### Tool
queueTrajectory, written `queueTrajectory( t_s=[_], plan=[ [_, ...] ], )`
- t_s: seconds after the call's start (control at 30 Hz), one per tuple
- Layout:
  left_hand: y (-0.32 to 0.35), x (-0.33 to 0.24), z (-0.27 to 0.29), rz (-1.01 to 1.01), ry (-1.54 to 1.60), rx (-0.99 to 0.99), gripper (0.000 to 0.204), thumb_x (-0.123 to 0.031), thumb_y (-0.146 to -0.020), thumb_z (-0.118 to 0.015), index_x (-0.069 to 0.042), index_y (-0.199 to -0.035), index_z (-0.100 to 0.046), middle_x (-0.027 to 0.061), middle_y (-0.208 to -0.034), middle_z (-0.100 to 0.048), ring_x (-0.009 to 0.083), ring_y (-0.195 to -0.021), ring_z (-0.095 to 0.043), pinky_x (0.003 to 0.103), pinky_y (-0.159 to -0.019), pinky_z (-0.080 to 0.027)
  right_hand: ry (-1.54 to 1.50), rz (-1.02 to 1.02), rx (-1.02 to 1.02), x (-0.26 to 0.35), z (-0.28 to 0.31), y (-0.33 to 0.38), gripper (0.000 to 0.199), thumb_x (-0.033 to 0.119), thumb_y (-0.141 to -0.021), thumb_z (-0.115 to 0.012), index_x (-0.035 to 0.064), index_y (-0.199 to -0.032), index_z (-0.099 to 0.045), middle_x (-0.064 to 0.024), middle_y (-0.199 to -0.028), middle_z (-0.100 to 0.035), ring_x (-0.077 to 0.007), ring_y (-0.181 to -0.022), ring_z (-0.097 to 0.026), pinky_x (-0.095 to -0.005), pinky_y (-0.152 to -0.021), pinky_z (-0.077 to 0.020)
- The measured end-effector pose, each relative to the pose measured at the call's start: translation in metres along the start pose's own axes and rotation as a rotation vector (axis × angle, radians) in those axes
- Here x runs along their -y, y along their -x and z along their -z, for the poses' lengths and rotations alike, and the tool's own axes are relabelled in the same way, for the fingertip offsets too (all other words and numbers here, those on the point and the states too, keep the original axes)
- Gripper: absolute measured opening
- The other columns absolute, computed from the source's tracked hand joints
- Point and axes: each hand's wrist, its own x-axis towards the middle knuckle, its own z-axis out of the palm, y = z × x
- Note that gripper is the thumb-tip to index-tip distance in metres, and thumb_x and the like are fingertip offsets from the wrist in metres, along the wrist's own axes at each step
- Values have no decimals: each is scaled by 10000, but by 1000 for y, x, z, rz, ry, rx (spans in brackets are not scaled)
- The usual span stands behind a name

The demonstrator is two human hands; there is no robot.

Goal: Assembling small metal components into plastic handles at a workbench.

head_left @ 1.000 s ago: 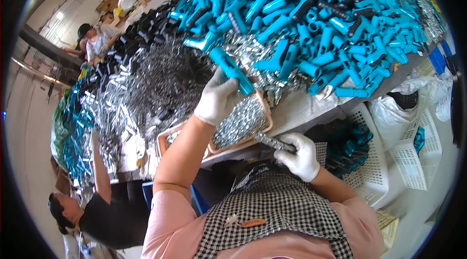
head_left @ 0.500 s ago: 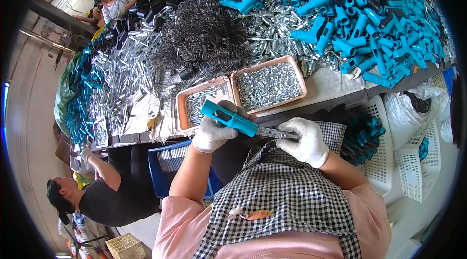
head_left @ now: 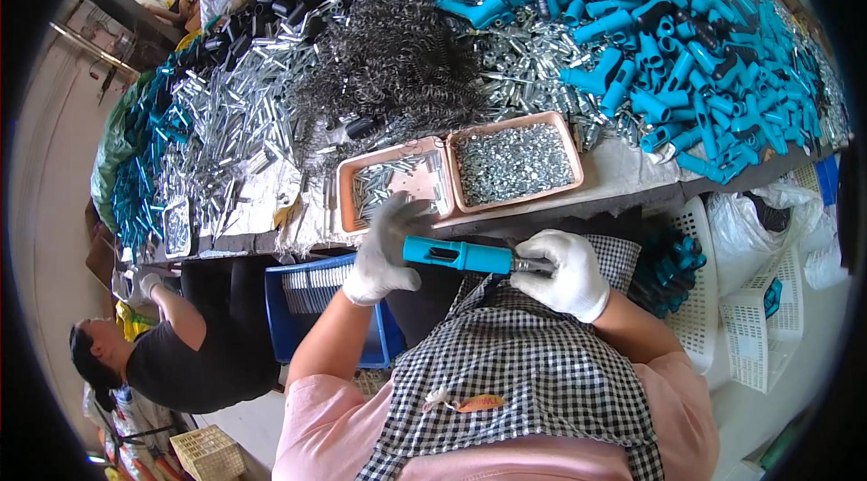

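Tube [head_left: 456, 255] sits mid-frame on the rod [head_left: 523, 264] my right hand [head_left: 565, 276] pinches; my left hand [head_left: 377, 257] spreads beside it.

I see the teal sleeve [head_left: 479, 258] now points to nine o'clock, not ten; less metal rod [head_left: 522, 263] shows at three; the left hand [head_left: 376, 257] uncurls.

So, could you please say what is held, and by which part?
The right hand holds the teal tube by the metal rod at its right end; the left hand is open.
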Motion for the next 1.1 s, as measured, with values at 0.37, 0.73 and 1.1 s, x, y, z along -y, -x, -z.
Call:
queueTrajectory(
  t_s=[0.37, 0.73, 1.1],
  plan=[
    [11, -28, -29, -184, -1317, 327, 385, -202, -673, -832, -68, -996, -673, 100, -742, -638, 298, -660, -655, 383, -575, -525, 196, -148, 326, 3, -27, -7, 571, 375, -628, -882, 21, -1025, -676, -163, -887, -707, -322, -768, -707, -371, -692, -574],
    [-18, -12, -7, -119, -1617, 423, 317, -227, -781, -699, -87, -1061, -646, 111, -900, -618, 262, -870, -653, 377, -730, -535, 164, -34, 309, -5, -30, -24, 404, 344, -700, -825, 79, -980, -704, -149, -752, -676, -340, -676, -675, -406, -601, -535],
    [-76, 4, 94, 214, -1668, 128, 185, -163, -757, -626, -26, -857, -697, 228, -809, -671, 401, -807, -655, 465, -763, -513, 143, -182, 258, -10, -18, -21, 360, 288, -710, -818, 71, -972, -701, -153, -800, -685, -352, -719, -676, -399, -629, -533]
  ],
)
